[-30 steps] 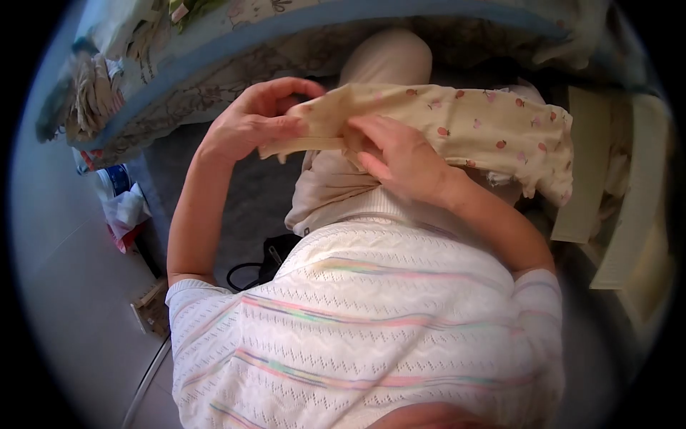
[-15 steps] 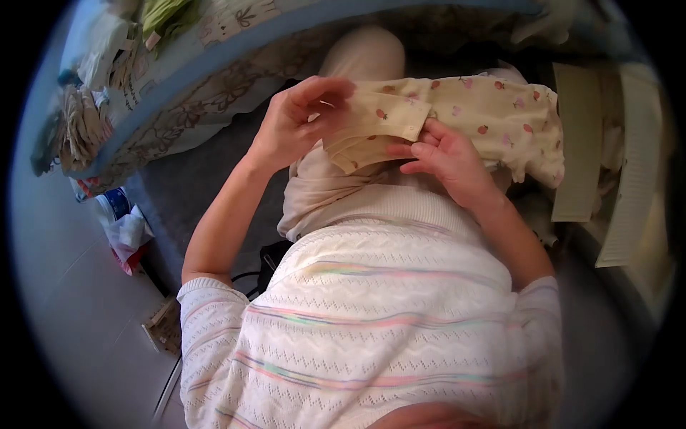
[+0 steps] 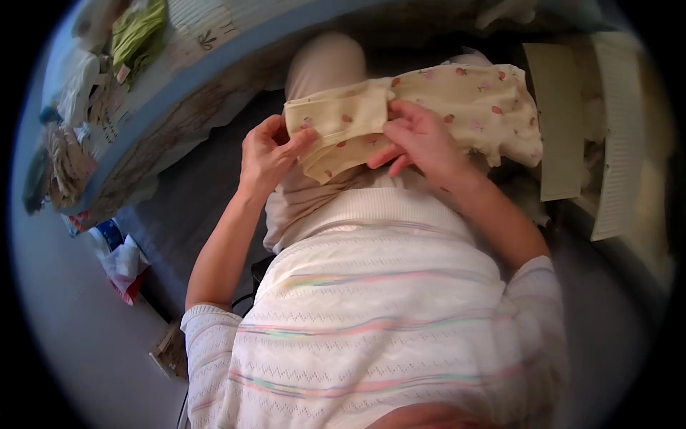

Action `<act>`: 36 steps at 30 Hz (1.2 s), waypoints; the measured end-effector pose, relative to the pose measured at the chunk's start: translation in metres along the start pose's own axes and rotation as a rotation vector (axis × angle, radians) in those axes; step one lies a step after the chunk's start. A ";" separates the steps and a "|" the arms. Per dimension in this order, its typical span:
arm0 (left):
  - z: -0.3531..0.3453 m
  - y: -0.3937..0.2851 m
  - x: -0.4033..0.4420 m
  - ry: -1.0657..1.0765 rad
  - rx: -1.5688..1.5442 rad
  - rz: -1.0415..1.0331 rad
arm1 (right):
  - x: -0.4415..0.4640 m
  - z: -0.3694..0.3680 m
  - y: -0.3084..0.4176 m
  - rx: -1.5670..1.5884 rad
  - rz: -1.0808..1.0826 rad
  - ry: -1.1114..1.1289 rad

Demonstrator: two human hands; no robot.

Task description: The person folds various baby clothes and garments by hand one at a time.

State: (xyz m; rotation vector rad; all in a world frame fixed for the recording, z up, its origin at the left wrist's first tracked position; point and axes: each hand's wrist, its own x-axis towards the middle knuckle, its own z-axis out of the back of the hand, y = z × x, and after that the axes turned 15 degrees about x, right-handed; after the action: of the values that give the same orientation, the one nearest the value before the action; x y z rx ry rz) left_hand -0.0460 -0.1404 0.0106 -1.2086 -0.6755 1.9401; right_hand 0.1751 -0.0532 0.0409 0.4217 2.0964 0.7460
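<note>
Across my lap lies a small pale yellow garment (image 3: pixel 464 107) with a print of red strawberries and pink figures; its exact kind does not show. Its left part is folded into a narrow double layer. My left hand (image 3: pixel 269 154) pinches the left end of this folded part between thumb and fingers. At the inner edge of the same part, my right hand (image 3: pixel 421 139) grips the cloth with thumb and forefinger, the other fingers loosely apart. The garment's wider right part drapes over my right leg.
Ahead is a blue-edged surface (image 3: pixel 193 68) holding a green cloth (image 3: pixel 137 36) and a stack of folded cloths (image 3: pixel 68 164). Pale panels (image 3: pixel 561 121) stand at right. A plastic bag (image 3: pixel 125 261) and a wooden box (image 3: pixel 170 350) sit low at left.
My left hand has come down onto the garment's left end and closed on it. The folded part now lies flatter, and my right hand still holds its inner edge. The view has shifted slightly.
</note>
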 end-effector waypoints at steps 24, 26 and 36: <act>0.002 -0.026 -0.003 0.014 -0.478 -0.180 | -0.072 0.166 0.095 -0.492 0.311 -0.498; 0.002 -0.026 -0.002 0.035 -0.497 -0.152 | -0.074 0.169 0.092 -0.388 0.418 -0.445; 0.002 -0.013 0.012 -0.063 -0.028 -0.104 | -0.086 0.162 0.090 -0.306 0.538 -0.506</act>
State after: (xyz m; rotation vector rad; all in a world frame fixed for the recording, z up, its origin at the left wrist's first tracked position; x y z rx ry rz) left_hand -0.0473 -0.1231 0.0153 -1.1109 -0.7850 1.8937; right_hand 0.3590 0.0271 0.0761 0.9139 1.3735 1.1133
